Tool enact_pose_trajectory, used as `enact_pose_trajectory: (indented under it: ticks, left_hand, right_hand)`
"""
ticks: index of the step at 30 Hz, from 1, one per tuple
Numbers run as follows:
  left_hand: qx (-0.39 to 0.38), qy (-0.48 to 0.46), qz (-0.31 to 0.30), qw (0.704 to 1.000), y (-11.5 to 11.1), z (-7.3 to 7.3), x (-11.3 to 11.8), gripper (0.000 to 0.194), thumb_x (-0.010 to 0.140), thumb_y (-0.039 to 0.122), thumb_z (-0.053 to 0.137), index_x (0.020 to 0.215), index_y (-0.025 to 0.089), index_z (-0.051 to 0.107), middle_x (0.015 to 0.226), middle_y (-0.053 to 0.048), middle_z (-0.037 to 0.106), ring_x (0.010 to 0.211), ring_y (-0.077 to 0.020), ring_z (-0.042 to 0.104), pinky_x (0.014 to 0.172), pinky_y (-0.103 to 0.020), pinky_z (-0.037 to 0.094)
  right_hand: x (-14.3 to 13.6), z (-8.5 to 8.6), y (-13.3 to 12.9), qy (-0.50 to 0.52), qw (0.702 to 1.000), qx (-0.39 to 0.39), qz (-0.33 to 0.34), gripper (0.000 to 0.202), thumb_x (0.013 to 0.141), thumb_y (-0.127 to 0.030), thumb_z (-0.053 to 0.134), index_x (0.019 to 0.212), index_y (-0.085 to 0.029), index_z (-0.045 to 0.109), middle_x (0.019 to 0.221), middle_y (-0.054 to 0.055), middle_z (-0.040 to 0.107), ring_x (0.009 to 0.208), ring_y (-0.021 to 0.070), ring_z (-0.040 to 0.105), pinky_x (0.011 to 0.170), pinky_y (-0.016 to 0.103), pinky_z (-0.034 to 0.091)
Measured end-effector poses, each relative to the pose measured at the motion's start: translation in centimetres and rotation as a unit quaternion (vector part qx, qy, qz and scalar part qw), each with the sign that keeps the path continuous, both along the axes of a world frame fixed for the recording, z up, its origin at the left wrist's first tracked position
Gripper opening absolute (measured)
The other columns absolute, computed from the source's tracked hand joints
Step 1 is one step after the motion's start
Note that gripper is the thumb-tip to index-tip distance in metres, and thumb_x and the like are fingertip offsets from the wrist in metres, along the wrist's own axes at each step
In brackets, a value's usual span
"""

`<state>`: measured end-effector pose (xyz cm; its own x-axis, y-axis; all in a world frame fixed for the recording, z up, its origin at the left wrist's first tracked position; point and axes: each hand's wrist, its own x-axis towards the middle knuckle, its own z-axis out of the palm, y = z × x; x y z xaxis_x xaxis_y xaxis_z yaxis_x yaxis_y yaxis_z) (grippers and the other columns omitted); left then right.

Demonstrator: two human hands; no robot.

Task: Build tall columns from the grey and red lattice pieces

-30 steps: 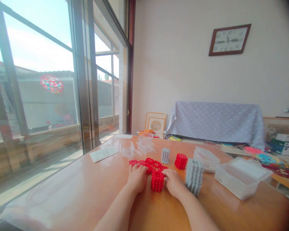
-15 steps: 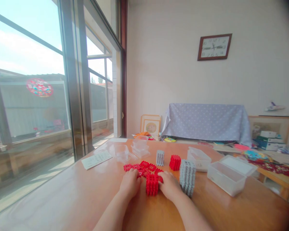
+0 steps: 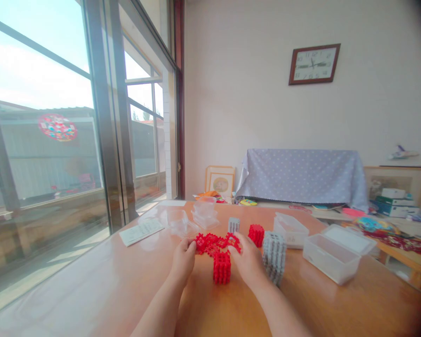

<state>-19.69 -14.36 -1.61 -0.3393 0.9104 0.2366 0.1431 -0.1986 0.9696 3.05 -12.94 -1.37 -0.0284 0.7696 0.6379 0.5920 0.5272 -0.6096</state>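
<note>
Flat red lattice building pieces (image 3: 212,242) lie in a loose pile on the table between my hands. My left hand (image 3: 183,258) is closed at the pile's left end, thumb and fingers pinching the edge of a red piece. On the other side, my right hand (image 3: 246,256) grips a tilted red square piece (image 3: 233,240) between thumb and fingers. Nearer to me, a red block of stacked pieces (image 3: 221,268) stands upright, touched by neither hand. A tall grey stack (image 3: 273,257) stands just right of my right hand. Behind the pile are a small grey stack (image 3: 234,225) and another red stack (image 3: 256,235).
Two clear plastic boxes stand at the right, one upright box (image 3: 290,231) and one with its lid open (image 3: 331,257). Clear containers (image 3: 204,214) and a printed sheet (image 3: 141,231) lie at the back left. A window (image 3: 108,117) borders the table's left side.
Both hands have moved slightly away from me, off the near red block. The right hand now holds up a red piece. The pile's left end has been drawn inward.
</note>
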Motion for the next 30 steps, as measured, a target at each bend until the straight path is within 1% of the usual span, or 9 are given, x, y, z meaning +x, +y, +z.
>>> enact_pose_trajectory:
  ticks: [4, 8, 13, 15, 17, 20, 23, 26, 30]
  left_hand:
    - [-0.031, -0.044, -0.040, 0.998, -0.3, 0.2, 0.3, 0.035, 0.082, 0.044, 0.053, 0.100, 0.017, 0.066, 0.089, -0.008, 0.075, 0.080, -0.0211, 0.068, 0.065, -0.028, 0.042]
    - [-0.038, -0.051, -0.044, 0.997, -0.4, 0.0, 0.2, 0.031, 0.081, 0.042, 0.055, 0.094, 0.017, 0.065, 0.087, -0.009, 0.074, 0.078, -0.0207, 0.068, 0.064, -0.028, 0.041]
    - [-0.010, 0.003, 0.020, 1.000, -0.3, -0.1, -0.2, 0.024, 0.074, 0.037, 0.065, 0.090, 0.018, 0.066, 0.087, -0.009, 0.073, 0.082, -0.0241, 0.067, 0.072, -0.034, 0.047]
    - [0.019, 0.021, 0.066, 0.997, -0.7, 0.5, -0.2, 0.031, 0.074, 0.040, 0.068, 0.097, 0.019, 0.067, 0.096, -0.010, 0.073, 0.092, -0.0260, 0.067, 0.077, -0.035, 0.048]
    - [0.046, 0.007, 0.070, 0.996, -1.4, 1.4, 0.2, 0.039, 0.077, 0.046, 0.067, 0.104, 0.019, 0.066, 0.101, -0.010, 0.072, 0.096, -0.0257, 0.065, 0.081, -0.035, 0.048]
    - [0.053, -0.065, -0.070, 0.994, -2.8, 3.0, 1.4, 0.046, 0.084, 0.055, 0.062, 0.110, 0.018, 0.066, 0.093, -0.007, 0.071, 0.083, -0.0194, 0.064, 0.073, -0.029, 0.046]
    - [0.039, -0.105, -0.162, 0.980, -3.8, 3.9, 2.4, 0.043, 0.081, 0.053, 0.068, 0.105, 0.017, 0.070, 0.078, -0.003, 0.067, 0.067, -0.0129, 0.056, 0.062, -0.024, 0.039]
    - [0.036, -0.136, -0.204, 0.969, -4.0, 4.1, 2.6, 0.031, 0.078, 0.045, 0.073, 0.090, 0.016, 0.070, 0.067, 0.000, 0.061, 0.060, -0.0100, 0.049, 0.059, -0.023, 0.036]
    - [0.030, -0.184, -0.206, 0.961, -3.8, 3.9, 2.4, 0.025, 0.078, 0.040, 0.073, 0.085, 0.017, 0.067, 0.065, 0.001, 0.058, 0.059, -0.0093, 0.048, 0.060, -0.023, 0.037]
  right_hand:
    - [-0.2, 0.6, -0.4, 0.006, 1.000, 0.016, 0.008, 0.044, 0.086, -0.028, 0.059, 0.129, -0.020, 0.061, 0.130, 0.010, 0.066, 0.123, 0.0258, 0.059, 0.109, 0.045, 0.045]
    - [-0.3, 0.6, -0.5, 0.002, 1.000, 0.023, 0.013, 0.045, 0.086, -0.028, 0.060, 0.130, -0.021, 0.061, 0.131, 0.009, 0.066, 0.124, 0.0260, 0.059, 0.108, 0.046, 0.047]
    - [-0.4, 0.3, -0.5, 0.004, 1.000, 0.023, 0.020, 0.047, 0.086, -0.031, 0.059, 0.132, -0.023, 0.060, 0.132, 0.009, 0.065, 0.124, 0.0270, 0.059, 0.104, 0.047, 0.051]
    - [-0.5, 0.5, -0.8, 0.003, 0.999, 0.024, 0.029, 0.047, 0.087, -0.032, 0.059, 0.134, -0.023, 0.059, 0.133, 0.009, 0.064, 0.125, 0.0270, 0.059, 0.104, 0.047, 0.051]
    - [-0.8, 0.9, -1.2, -0.003, 0.999, 0.031, 0.041, 0.047, 0.088, -0.031, 0.059, 0.135, -0.024, 0.057, 0.135, 0.009, 0.063, 0.126, 0.0266, 0.058, 0.106, 0.048, 0.050]
    - [-1.4, 1.5, -2.1, -0.027, 0.996, 0.055, 0.066, 0.048, 0.088, -0.027, 0.058, 0.136, -0.024, 0.056, 0.136, 0.009, 0.062, 0.128, 0.0260, 0.056, 0.111, 0.048, 0.046]
    - [-2.2, 2.2, -3.2, -0.059, 0.992, 0.067, 0.090, 0.051, 0.087, -0.024, 0.059, 0.138, -0.025, 0.055, 0.138, 0.008, 0.061, 0.130, 0.0264, 0.055, 0.113, 0.048, 0.044]
    - [-2.6, 2.7, -4.0, -0.072, 0.991, 0.055, 0.099, 0.056, 0.086, -0.022, 0.059, 0.141, -0.027, 0.053, 0.141, 0.007, 0.059, 0.131, 0.0267, 0.054, 0.114, 0.048, 0.043]
    - [-2.6, 3.2, -4.5, -0.061, 0.994, 0.037, 0.085, 0.065, 0.083, -0.026, 0.063, 0.146, -0.027, 0.046, 0.145, 0.008, 0.055, 0.135, 0.0271, 0.050, 0.116, 0.047, 0.041]
